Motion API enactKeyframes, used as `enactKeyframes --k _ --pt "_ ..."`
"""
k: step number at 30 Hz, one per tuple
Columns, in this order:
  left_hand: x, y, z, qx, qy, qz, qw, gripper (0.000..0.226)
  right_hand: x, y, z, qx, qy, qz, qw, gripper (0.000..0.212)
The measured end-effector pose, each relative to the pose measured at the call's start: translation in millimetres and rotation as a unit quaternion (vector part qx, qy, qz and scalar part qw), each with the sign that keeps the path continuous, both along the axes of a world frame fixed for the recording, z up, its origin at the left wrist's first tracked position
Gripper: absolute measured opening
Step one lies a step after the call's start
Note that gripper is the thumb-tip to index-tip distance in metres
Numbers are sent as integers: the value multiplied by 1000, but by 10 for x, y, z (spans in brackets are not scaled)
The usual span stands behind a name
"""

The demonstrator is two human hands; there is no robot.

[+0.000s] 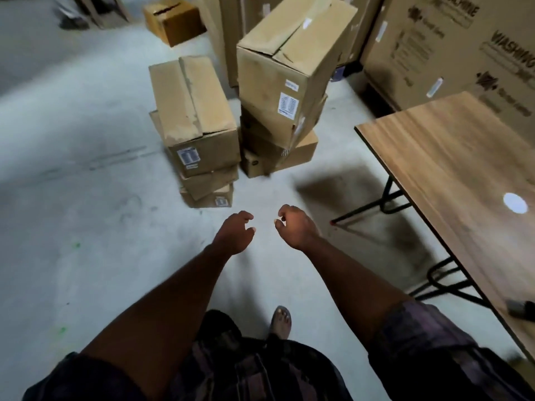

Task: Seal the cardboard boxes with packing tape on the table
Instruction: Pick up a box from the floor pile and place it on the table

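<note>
Two stacks of brown cardboard boxes stand on the grey floor ahead of me. The left stack (197,123) is lower, and its top box has its flaps folded down. The right stack (286,70) is taller, with its top box tilted. My left hand (236,233) and my right hand (295,227) reach forward side by side over the floor, short of the boxes. Both have loosely curled fingers and hold nothing. A wooden table (463,157) stands at the right. A dark object (521,309), blurred, lies at the table's near edge; I cannot tell what it is.
Large printed cartons (451,44) line the back right wall behind the table. A small open box (173,20) sits on the floor at the back. The table has black metal legs (385,198). My foot (280,321) is on the floor below my hands.
</note>
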State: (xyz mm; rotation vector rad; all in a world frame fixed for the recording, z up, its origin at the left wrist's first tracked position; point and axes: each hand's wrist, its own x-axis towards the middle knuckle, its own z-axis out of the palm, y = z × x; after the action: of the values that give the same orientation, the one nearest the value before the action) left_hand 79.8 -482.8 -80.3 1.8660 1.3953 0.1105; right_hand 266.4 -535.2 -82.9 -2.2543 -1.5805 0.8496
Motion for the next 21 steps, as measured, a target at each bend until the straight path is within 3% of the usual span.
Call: enactKeyframes --k 4,13,21 --pt "-219 785 -81 14 8 18 1000 38 -213 814 -32 -6 -20 44 999 30" --pt "-685 2555 22 29 3 14 999 40 -671 2563 86 -6 -23 8 1000 32" --pt "-901 3655 65 3 -26 51 998 44 -715 3814 176 22 57 -73 995 6"
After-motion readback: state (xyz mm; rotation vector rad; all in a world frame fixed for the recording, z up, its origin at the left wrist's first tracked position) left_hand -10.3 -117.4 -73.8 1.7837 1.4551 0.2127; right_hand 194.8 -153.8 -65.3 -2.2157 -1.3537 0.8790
